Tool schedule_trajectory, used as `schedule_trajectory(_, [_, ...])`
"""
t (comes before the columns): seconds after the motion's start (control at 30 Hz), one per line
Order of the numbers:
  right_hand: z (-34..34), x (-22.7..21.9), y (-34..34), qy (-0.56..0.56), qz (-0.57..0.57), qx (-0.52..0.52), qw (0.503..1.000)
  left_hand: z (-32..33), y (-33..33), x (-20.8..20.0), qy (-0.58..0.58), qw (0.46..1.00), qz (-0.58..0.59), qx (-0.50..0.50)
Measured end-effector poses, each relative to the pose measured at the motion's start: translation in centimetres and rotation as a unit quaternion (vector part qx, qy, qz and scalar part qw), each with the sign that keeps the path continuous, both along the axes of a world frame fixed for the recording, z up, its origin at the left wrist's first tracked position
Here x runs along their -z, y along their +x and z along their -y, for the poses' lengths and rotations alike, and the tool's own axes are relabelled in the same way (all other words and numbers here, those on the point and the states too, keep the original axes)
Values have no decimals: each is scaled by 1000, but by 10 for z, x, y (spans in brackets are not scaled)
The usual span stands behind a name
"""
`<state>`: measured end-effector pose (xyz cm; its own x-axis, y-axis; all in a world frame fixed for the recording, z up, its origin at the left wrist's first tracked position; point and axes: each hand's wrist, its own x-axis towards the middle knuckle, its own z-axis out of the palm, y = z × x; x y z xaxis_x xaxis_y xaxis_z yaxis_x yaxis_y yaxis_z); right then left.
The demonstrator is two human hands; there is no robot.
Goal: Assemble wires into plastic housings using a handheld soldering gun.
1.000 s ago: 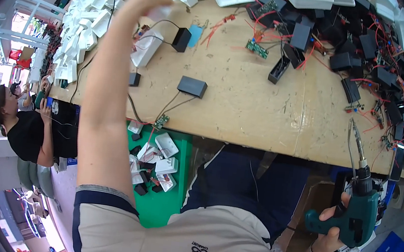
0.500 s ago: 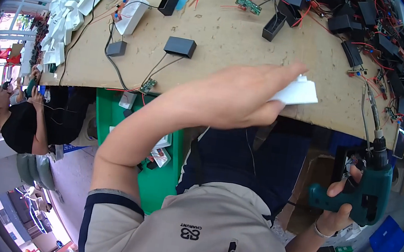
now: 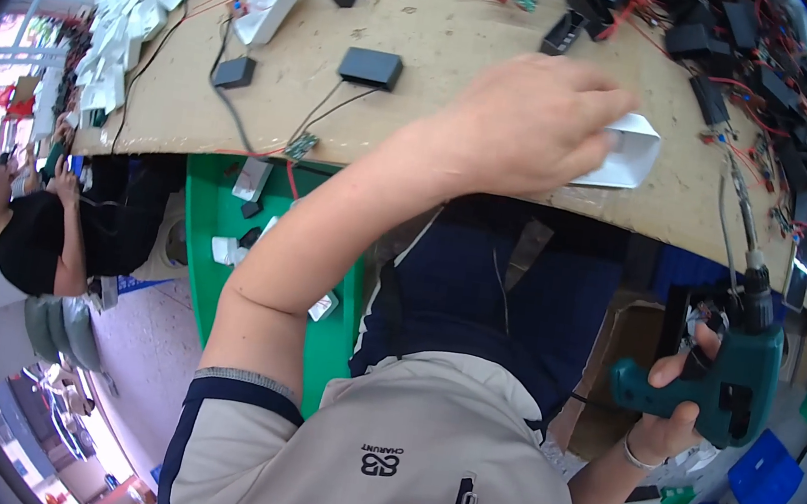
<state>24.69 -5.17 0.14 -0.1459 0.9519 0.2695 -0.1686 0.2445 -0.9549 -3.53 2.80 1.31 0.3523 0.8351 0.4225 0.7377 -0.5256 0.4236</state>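
Note:
My left hand (image 3: 550, 124) reaches over the front edge of the table, its fingers bent together over the left part of a white plastic case (image 3: 637, 155). The case shows its hollow side, and its left end is hidden behind my blurred fingers. At the right, in front of the table, my right hand (image 3: 669, 426) is wrapped round the handle of a green soldering gun (image 3: 748, 380). Its metal tip points up toward the table edge, with a thin bent tube beside it. A dark grey box (image 3: 371, 68) with wires to a small green circuit board (image 3: 302, 146) lies left of my left hand.
White cases (image 3: 139, 28) are heaped at the far left. Black boxes (image 3: 691, 41) with red wires and boards pile up at the far right. A green bin (image 3: 210, 228) with loose parts sits below the table edge. Another person (image 3: 33, 237) works at the left.
My left hand has moved slightly away from me and its fingers have curled. The white case has turned from a flat face to its hollow side. The right hand keeps the soldering gun nearly still.

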Motion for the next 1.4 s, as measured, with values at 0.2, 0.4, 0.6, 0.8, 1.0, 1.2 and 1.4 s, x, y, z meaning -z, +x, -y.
schedule_trajectory(0.2, [5, 7, 12, 7, 38, 39, 998, 66, 23, -15, 112, 977, 180, 16])
schedule_trajectory(0.4, [0, 9, 14, -10, 39, -2, 999, 173, -29, 54, -107, 942, 204, -243])
schedule_trajectory(0.6, [-3, 9, 8, 1, 11, -5, 1000, 162, -76, 55, 73, 813, 353, -457])
schedule_trajectory(0.8, [-1, 0, 7, 2, 9, -21, 1000, 116, -94, 31, 231, 861, 290, -348])
schedule_trajectory(1.0, [1, 5, -3, -39, -53, -21, 998, 69, -67, -13, 188, 911, 333, -154])
schedule_trajectory(1.2, [-14, 3, -39, -90, -137, -31, 986, 49, 2, -4, 105, 978, 182, 6])
schedule_trajectory(1.4, [-35, 10, -52, -115, -162, -47, 979, 45, 33, 11, 15, 989, 144, -35])
